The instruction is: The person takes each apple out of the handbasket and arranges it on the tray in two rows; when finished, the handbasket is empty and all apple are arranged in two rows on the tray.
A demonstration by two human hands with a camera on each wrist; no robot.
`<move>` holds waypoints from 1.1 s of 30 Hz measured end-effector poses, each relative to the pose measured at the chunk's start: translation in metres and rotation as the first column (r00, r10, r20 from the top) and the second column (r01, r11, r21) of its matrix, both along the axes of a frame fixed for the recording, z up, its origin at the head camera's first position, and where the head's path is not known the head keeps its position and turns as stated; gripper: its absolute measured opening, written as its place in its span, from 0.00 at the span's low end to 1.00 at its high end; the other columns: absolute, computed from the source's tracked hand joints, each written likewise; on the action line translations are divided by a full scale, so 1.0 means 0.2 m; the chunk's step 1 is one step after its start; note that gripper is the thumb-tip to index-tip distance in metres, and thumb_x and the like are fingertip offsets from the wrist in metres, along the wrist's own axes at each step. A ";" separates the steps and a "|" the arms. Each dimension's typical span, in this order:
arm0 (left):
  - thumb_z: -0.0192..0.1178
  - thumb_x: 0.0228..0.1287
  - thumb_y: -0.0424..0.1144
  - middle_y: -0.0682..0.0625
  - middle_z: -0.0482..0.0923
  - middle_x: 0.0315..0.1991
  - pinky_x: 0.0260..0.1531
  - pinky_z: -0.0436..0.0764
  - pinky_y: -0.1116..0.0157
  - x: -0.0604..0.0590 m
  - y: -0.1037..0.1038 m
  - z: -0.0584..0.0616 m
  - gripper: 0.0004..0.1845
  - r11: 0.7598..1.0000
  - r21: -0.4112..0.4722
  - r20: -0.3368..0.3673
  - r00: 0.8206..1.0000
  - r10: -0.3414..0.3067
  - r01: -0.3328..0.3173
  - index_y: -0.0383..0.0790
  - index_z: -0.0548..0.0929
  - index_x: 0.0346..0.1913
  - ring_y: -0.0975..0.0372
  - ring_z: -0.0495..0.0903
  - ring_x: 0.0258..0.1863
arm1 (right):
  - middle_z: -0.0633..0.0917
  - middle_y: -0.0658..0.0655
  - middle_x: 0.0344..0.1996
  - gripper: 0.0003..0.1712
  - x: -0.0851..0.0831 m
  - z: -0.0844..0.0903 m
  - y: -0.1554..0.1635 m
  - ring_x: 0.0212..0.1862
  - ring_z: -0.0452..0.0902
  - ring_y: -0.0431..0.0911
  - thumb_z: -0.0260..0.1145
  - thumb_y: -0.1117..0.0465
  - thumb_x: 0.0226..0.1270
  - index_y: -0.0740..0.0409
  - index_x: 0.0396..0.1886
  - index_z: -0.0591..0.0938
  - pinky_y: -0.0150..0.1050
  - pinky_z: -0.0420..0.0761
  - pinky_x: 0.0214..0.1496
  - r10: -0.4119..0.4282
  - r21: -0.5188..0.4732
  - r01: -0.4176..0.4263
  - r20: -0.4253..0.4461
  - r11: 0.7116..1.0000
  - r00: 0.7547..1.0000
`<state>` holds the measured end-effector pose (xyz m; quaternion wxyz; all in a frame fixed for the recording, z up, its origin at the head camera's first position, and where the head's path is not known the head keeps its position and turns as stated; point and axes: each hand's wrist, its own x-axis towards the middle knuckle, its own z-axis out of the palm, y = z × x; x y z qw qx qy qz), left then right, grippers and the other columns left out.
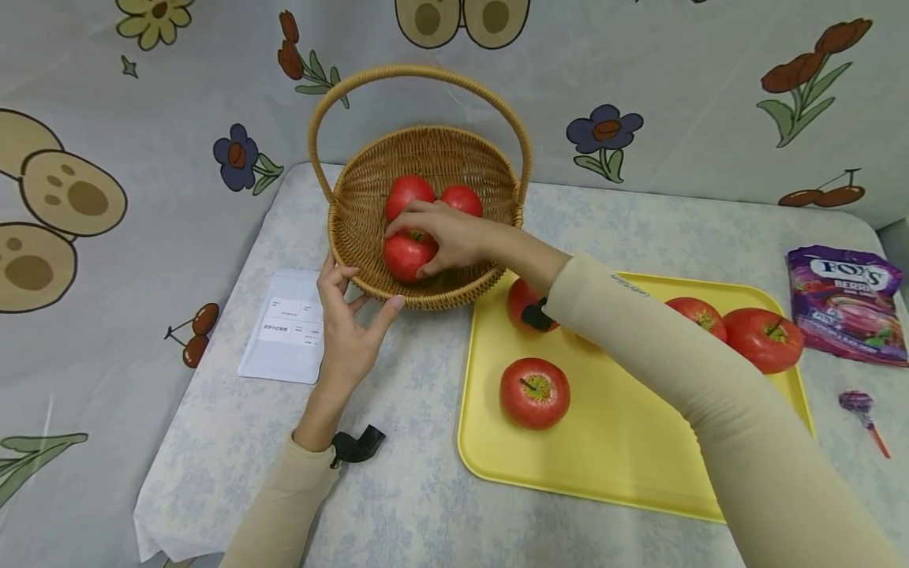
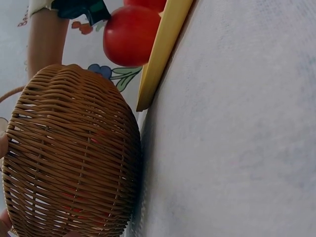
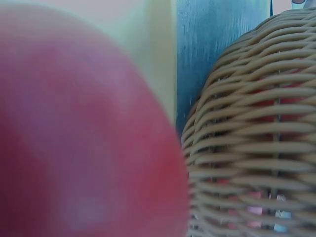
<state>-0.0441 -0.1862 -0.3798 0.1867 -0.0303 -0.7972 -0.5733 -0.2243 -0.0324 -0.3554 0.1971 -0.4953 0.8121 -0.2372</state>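
Observation:
A wicker basket [image 1: 426,296] with a tall arched handle stands at the back of the table. My right hand [image 1: 454,233] reaches inside and grips a red apple [image 1: 408,256], fingers on its far side and thumb on the near side. Two more apples lie behind it, one at the left [image 1: 409,195] and one at the right [image 1: 462,199]. My left hand [image 1: 348,327] holds the basket's front left rim, thumb and fingers spread along it. Through the weave [image 2: 74,148], bits of red show in the left wrist view. A large blurred apple [image 3: 84,128] fills much of the right wrist view.
Right of the basket lies a yellow tray [image 1: 604,450] with several red apples [image 1: 535,394], partly under my right sleeve. Farther right are a purple candy bag [image 1: 845,304] and a lollipop [image 1: 858,404]. A white labelled packet [image 1: 284,327] lies left of the basket.

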 end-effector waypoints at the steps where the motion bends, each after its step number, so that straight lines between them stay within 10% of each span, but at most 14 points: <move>1: 0.65 0.61 0.28 0.32 0.35 0.76 0.58 0.71 0.44 0.00 0.00 0.00 0.31 1.000 0.001 0.000 1.000 0.000 0.000 0.22 0.56 0.57 0.42 0.52 0.75 | 0.67 0.53 0.67 0.37 0.00 0.01 0.01 0.70 0.59 0.52 0.77 0.55 0.54 0.42 0.64 0.73 0.56 0.60 0.71 0.000 -0.006 0.000 -0.001 1.000 1.000; 33: 0.65 0.60 0.27 0.31 0.34 0.76 0.58 0.71 0.44 0.00 0.00 0.00 0.32 1.000 -0.001 -0.010 1.000 -0.007 0.007 0.22 0.55 0.58 0.41 0.51 0.75 | 0.70 0.52 0.64 0.38 0.19 0.40 0.55 0.58 0.68 0.44 0.79 0.58 0.51 0.44 0.63 0.76 0.38 0.80 0.43 -0.044 -0.229 0.016 -0.118 0.973 0.992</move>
